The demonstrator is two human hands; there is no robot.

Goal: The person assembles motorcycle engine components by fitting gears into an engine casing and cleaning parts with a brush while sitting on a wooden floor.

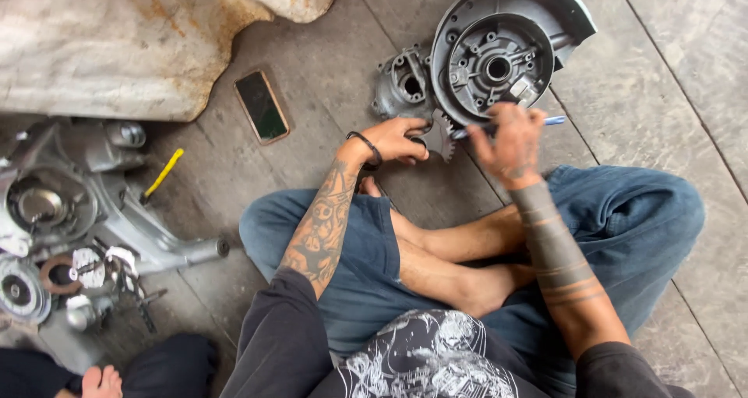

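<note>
grey engine parts [70, 211] lie on the concrete floor [662, 94] at far left beside a yellow-handled tool [162, 173], with a dark phone [261, 107] lying flat further right. left hand [393, 139] has its fingers curled around a toothed gear [442, 133] resting against the lower edge of the aluminium engine casing [499, 51]. right hand [510, 137], just beside it below the casing's round housing, pinches a thin blue-handled tool [545, 121] pointed toward the gear.
</note>
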